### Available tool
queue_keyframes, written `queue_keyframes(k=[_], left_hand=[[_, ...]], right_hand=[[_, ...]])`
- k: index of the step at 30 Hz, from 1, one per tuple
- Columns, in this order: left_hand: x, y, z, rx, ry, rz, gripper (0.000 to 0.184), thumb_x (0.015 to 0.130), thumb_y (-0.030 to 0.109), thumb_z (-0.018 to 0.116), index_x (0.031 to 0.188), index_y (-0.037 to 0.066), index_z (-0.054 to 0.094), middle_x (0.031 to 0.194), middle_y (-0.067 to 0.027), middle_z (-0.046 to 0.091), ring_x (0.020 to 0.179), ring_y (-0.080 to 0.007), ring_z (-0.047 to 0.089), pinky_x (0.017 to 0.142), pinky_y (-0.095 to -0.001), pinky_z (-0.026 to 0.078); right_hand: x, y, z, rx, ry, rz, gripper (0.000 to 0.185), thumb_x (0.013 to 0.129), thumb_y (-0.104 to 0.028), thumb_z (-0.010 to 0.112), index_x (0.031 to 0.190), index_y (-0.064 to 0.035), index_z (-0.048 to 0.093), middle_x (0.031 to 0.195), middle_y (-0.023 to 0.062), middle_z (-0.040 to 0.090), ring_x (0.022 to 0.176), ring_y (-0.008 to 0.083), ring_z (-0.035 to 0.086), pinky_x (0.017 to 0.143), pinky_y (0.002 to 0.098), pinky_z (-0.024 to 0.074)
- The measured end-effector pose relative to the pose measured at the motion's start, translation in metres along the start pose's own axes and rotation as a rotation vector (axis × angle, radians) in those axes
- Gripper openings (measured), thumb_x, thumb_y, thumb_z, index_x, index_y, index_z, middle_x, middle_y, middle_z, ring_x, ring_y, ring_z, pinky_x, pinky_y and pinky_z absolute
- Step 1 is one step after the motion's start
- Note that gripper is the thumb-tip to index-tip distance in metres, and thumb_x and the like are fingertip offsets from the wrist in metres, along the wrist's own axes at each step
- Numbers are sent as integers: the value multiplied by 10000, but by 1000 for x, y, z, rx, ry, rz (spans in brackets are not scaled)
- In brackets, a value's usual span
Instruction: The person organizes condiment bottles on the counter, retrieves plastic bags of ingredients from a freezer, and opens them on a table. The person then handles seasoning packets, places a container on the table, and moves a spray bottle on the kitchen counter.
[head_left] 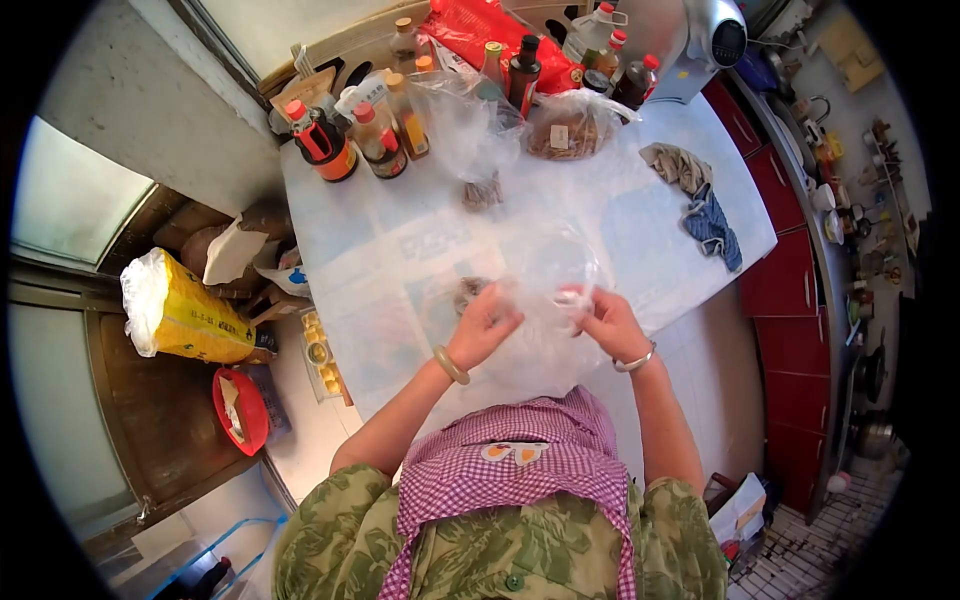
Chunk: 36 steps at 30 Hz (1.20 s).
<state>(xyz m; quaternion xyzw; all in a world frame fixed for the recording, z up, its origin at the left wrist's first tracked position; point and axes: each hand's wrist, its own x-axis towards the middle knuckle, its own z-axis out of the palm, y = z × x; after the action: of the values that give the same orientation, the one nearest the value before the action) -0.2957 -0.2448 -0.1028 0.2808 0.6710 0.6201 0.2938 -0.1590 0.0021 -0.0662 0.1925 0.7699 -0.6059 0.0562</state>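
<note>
A clear, thin plastic bag [560,255] spreads over the table in front of me, between my hands. My right hand [612,325] pinches its edge between thumb and fingers. At the bag's left side is my left hand [485,328], its fingertips smeared by motion, so I cannot tell whether they grip the plastic. Just beyond the left fingers lies a small brown clump [467,293], partly hidden by that hand. A second small brown bundle [482,192] rests farther back, next to another clear plastic bag [470,125].
Sauce bottles [325,145] line the back left of the covered table [360,260]. A bag of brown dried sticks [568,135] and a red package [490,40] sit at the back. Crumpled cloths [710,225] lie at right, near red cabinets [785,275].
</note>
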Motion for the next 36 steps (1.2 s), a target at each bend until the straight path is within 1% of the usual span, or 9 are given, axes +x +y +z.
queue_keyframes(k=[3,7,11,15,21,26,29,32,36], left_hand=[[-3,-31,-7,-756,143,-382,172,948,111,564,1075,6,520,1206,-129,590,1090,-217,590,944,-323,462],[-12,10,-14,-468,270,-145,230,959,86,500,1174,13,466,1197,-109,583,1100,-196,581,972,-322,446],[-22,-5,11,-109,96,25,415,903,93,533,1285,-16,410,1237,-133,542,1207,-239,508,1049,-358,378],[-34,-9,5,192,-97,43,614,853,147,597,1380,-33,338,1342,-179,454,1302,-283,400,1100,-384,296],[-59,16,-11,313,19,91,677,872,248,623,1417,-19,325,1394,-220,404,1318,-334,371,1086,-406,298],[-44,-12,10,342,320,-40,492,838,264,687,1225,-8,551,1173,-214,593,1078,-368,576,927,-407,455],[-56,-30,-4,0,488,-95,254,904,196,603,1075,12,640,1016,-102,663,914,-227,644,796,-355,506],[-56,-11,-19,-444,567,-220,204,916,150,576,1042,10,652,1038,-67,659,921,-159,632,794,-332,505],[-60,-5,-26,-669,281,-356,186,896,129,598,1025,5,651,1003,-46,652,900,-132,609,787,-306,493]], right_hand=[[3,-63,-12,113,267,-308,764,809,-186,736,1443,-31,339,1410,98,441,1206,187,504,931,389,483],[1,19,-4,-56,14,-115,907,727,-83,731,1481,-35,230,1556,108,211,1274,198,432,992,375,434],[21,35,68,-14,-76,4,637,793,-58,663,1384,-18,427,1245,67,583,983,116,583,811,263,486],[50,24,81,44,-15,102,317,865,-85,608,1174,-17,605,912,8,662,770,84,597,683,250,491],[67,17,94,635,255,194,261,896,-82,567,1151,-46,606,1003,24,656,852,96,607,714,253,504],[71,19,136,245,-58,-113,393,911,-92,576,1295,-46,512,1071,24,628,900,108,595,775,282,514],[51,-64,97,356,-53,57,537,891,-146,641,1382,-59,440,1141,60,617,1012,158,588,872,326,495],[34,-82,81,-119,14,-189,702,832,-186,723,1432,-69,378,1290,115,528,1100,191,558,918,349,481],[30,-52,109,-389,-92,-448,1018,695,-320,835,1499,-80,259,1539,139,244,1330,317,405,1040,413,397]])
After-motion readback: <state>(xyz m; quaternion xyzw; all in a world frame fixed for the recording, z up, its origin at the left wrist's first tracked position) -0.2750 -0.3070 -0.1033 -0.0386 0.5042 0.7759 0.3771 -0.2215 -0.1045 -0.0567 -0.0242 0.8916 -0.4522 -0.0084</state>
